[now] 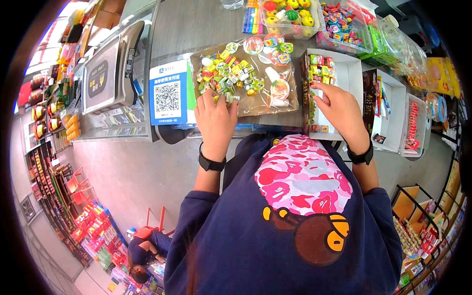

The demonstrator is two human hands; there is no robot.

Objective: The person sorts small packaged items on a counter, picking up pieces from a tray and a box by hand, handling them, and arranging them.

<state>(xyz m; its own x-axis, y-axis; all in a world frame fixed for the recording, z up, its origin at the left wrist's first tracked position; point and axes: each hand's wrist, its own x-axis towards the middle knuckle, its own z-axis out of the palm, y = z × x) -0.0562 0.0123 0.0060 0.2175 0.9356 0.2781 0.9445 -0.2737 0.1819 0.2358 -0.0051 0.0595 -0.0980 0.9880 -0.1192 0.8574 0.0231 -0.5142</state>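
My left hand [216, 120] rests at the lower left of a pile of small wrapped candies [231, 73]. Its fingers are spread, with the fingertips among the candies. The pile lies on a brown sheet in clear plastic [255, 105], beside several round and bottle-shaped stickers or tags [279, 91]. To the right, my right hand [339, 108] hangs over a white box [346, 66]. Its thumb and index finger are bent toward each other at the candies along the box's left side; what lies between the tips is too small to make out. Wrapped candies [322, 69] fill the box's upper left.
A blue QR-code stand [167, 93] and a scale [110, 69] are on the left. Tubs of ball-shaped sweets [292, 17] and wrapped sweets [341, 27] line the back. Another white box [391, 108] adjoins mine. Behind me, a person [147, 250] sits near shelves.
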